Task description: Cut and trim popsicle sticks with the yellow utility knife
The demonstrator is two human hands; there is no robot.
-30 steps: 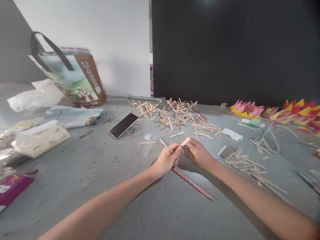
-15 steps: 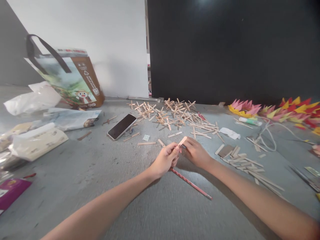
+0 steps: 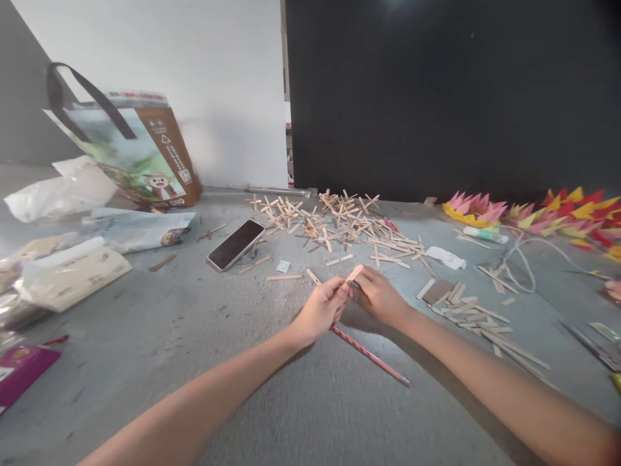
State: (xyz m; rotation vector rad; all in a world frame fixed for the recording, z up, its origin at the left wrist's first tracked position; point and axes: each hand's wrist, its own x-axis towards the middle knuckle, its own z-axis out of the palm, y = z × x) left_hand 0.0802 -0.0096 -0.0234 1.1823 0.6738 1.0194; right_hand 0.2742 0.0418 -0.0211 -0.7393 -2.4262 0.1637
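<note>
My left hand (image 3: 320, 309) is closed round a wooden craft stick (image 3: 354, 272), whose upper end sticks out between my two hands. My right hand (image 3: 380, 294) meets it there, fingers bent and pinched at the stick. A small dark thing (image 3: 353, 283) shows between the fingertips; its kind is too small to make out. Below the hands a red patterned pencil (image 3: 371, 358) lies slantwise on the grey table (image 3: 233, 388), its far end hidden by my left hand. Just beyond that hand lies another craft stick (image 3: 313, 277).
Crossed craft sticks (image 3: 327, 217) are heaped at the back. Loose sticks (image 3: 478, 317) lie at right, near a white cable (image 3: 526, 259) and paper crowns (image 3: 475, 210). At left are a phone (image 3: 237, 244), a carrier bag (image 3: 145, 155) and plastic packets (image 3: 72, 272).
Both hands stay almost in place, still together at the craft stick. The small dark thing between the fingertips shows a little more plainly. The view has shifted very slightly.
</note>
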